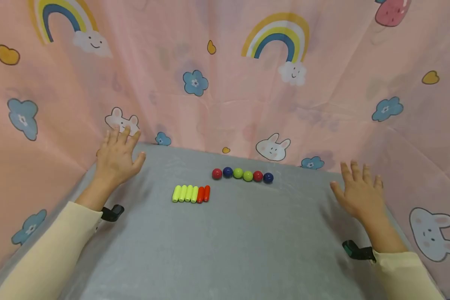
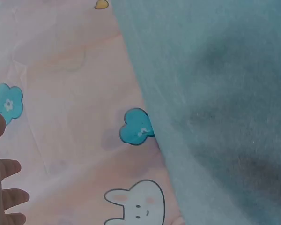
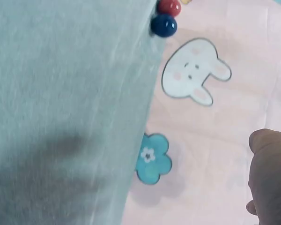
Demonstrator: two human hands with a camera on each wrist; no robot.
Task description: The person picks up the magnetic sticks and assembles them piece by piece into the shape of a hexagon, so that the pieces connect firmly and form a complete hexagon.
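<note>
My left hand (image 1: 117, 157) hovers above the table's left side, fingers spread and holding nothing. On the right, my right hand (image 1: 361, 193) is likewise raised with its fingers spread and nothing in it. Between them lies a row of small glossy balls: a red ball (image 1: 217, 173), a blue ball (image 1: 228, 172), green balls (image 1: 238, 173), then another red and another blue one. Nearer and to the left, several yellow-green sticks (image 1: 182, 193) lie side by side with two red sticks (image 1: 203, 194). Neither hand touches them. The right wrist view shows a blue ball (image 3: 164, 26).
A grey cloth (image 1: 225, 250) covers the table. Pink printed curtains (image 1: 225, 104) rise along its back and both sides, close behind the balls and near both hands. Dark wrist cameras, including the left one (image 1: 113, 213), are strapped below the hands.
</note>
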